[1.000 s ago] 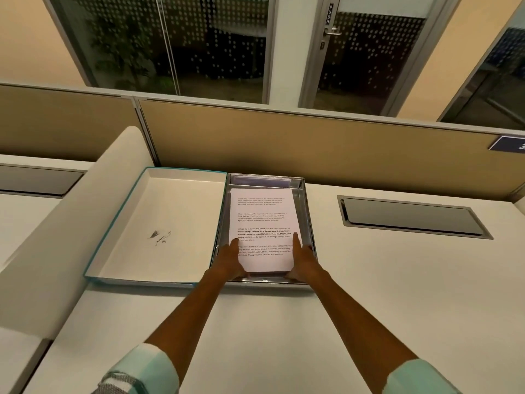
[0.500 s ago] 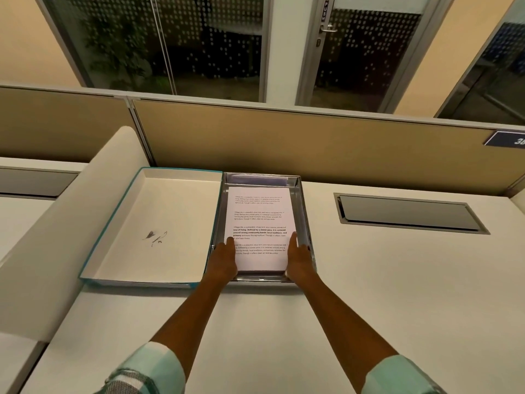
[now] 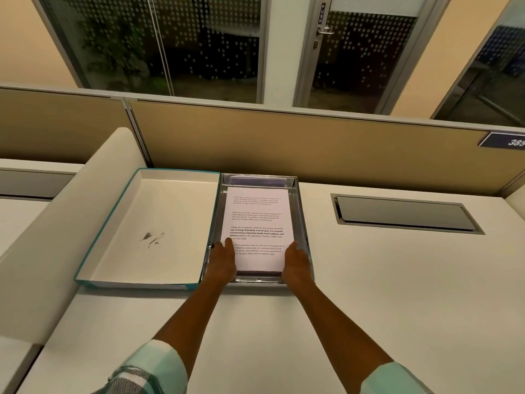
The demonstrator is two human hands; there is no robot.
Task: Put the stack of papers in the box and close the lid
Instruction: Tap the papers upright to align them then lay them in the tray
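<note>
Papers [image 3: 257,226] lay in box [image 3: 301,211], gripped at near corners by left hand [image 3: 223,261] and right hand [image 3: 295,261]. Lid [image 3: 136,226] sat open left of left hand (untouched). Risk: careless release fanning sheets, jamming lid.

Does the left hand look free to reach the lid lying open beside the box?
Probably yes: the left hand rests on the papers, right beside the lid, with nothing between.

An office: desk [image 3: 369,294], partition [image 3: 284,143], numbered plate [image 3: 504,140]
</note>
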